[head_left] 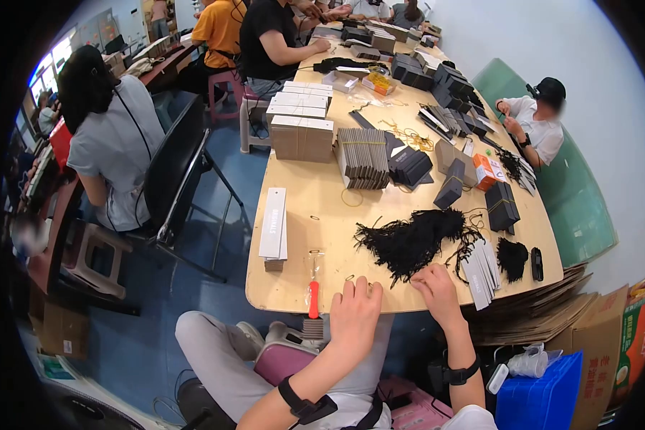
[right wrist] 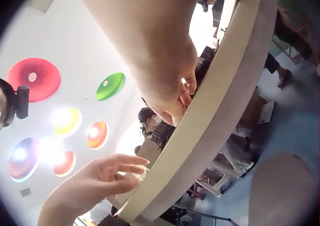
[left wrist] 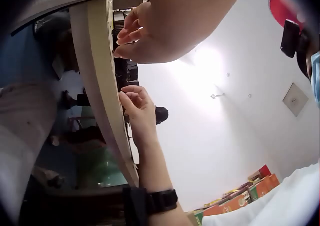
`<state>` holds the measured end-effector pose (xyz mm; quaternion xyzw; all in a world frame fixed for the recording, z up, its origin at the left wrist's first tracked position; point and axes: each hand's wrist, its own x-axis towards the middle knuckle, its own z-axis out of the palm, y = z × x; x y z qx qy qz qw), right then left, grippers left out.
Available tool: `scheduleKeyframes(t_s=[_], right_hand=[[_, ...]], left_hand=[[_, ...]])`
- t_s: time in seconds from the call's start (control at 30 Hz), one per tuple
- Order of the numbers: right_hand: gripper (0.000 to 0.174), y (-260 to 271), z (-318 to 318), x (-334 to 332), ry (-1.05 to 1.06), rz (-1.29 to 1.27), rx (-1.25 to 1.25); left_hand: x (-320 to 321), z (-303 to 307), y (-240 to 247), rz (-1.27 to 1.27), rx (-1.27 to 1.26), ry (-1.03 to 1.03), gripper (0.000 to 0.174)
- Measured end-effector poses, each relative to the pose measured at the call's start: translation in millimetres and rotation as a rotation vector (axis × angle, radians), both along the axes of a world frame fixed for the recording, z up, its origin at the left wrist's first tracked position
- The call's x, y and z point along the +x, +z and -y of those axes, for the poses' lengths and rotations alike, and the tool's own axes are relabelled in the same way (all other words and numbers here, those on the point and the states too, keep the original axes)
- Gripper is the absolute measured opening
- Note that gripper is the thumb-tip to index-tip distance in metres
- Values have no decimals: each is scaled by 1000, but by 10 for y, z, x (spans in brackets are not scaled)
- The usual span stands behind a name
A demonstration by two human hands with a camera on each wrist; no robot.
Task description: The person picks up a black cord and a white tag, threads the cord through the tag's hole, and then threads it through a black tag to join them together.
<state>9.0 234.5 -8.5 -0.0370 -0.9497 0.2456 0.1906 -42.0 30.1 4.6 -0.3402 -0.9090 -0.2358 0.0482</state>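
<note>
My left hand (head_left: 356, 315) is over the table's front edge, its fingers reaching forward and its thumb apart from them in the right wrist view. Small metal rings (head_left: 349, 277) lie right at its fingertips. Just to the right, my right hand (head_left: 438, 292) has bent fingers, with thumb and index tips close together beside a pile of black tassels (head_left: 416, 240). I cannot tell whether anything thin is between those tips. White and grey printed tags (head_left: 480, 272) lie fanned by the right wrist. A smaller black tassel bundle (head_left: 512, 259) sits beyond them.
Left on the table stand a stack of white tags (head_left: 273, 223) and a red-handled tool (head_left: 313, 297). Banded card stacks (head_left: 362, 158), black blocks (head_left: 502, 206) and an orange box (head_left: 488, 170) stand farther back. A blue bin (head_left: 541, 394) is low at right. Other people sit around.
</note>
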Motion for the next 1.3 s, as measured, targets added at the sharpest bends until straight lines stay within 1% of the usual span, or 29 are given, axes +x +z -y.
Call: scheduleKeyframes(t_s=[0.03, 0.07, 0.1, 0.2, 0.27, 0.4, 0.5, 0.57, 0.6, 0.63, 0.7, 0.73, 0.8, 0.93, 1.0, 1.03, 1.1, 1.13, 1.2, 1.23, 1.3], right_hand=[[11, -2, -19, -5, 37, -10, 32], [10, -5, -31, -10, 74, -20, 63], [10, -9, -29, -19, 71, -21, 60], [9, -7, -23, -57, 72, -22, 14], [9, 7, -26, -67, 125, 27, 20], [11, 20, 16, -81, 115, 67, 99], [13, 53, 191, -50, 104, 29, 162], [11, 107, 356, 20, 210, -89, 210], [11, 124, 449, 69, 251, -98, 236], [11, 145, 558, 124, 248, -97, 233], [12, 177, 782, 226, 333, -199, 195], [12, 191, 868, 251, 329, -200, 194], [12, 191, 999, 301, 427, -230, 74], [11, -38, 1077, 379, 445, -225, -25], [15, -124, 1109, 411, 480, -215, -83], [15, -136, 1125, 423, 479, -215, -84], [22, -151, 1154, 436, 458, -244, -200], [22, -155, 1174, 445, 463, -242, -201], [24, -134, 1219, 465, 446, -243, -465], [24, -109, 1229, 476, 448, -242, -466], [16, -60, 1239, 491, 336, -160, -477]], left_hand=[[-27, -30, -31, -1, -2, -1, 41], [-50, -55, -53, -1, -13, 8, 36], [-70, -72, -71, -2, -24, 18, 31], [-122, -90, -108, -15, -15, 18, 26], [-134, -102, -143, -12, -19, 25, 27], [-122, -106, -129, 1, -20, 39, 29], [-161, -10, -29, 70, -9, 39, 30], [-226, 83, -76, 58, 11, 48, 28], [-255, 123, -97, 43, 35, 57, 26], [-282, 145, -106, 44, 31, 54, 26], [-324, 177, -113, 88, 66, -19, 21], [-334, 182, -106, 87, 64, -22, 21], [-338, 184, -95, 74, 87, -3, 17], [-360, 195, -178, 62, 69, -8, 17], [-374, 206, -192, 55, 111, -14, 18], [-367, 217, -178, 55, 110, -15, 18], [-345, 242, -126, 46, 100, -18, 20], [-336, 241, -121, 47, 101, -13, 20], [-317, 226, -113, 40, -3, -34, 20], [-306, 220, -119, 41, -3, -32, 20], [-288, 198, -140, 45, -26, -3, 19]])
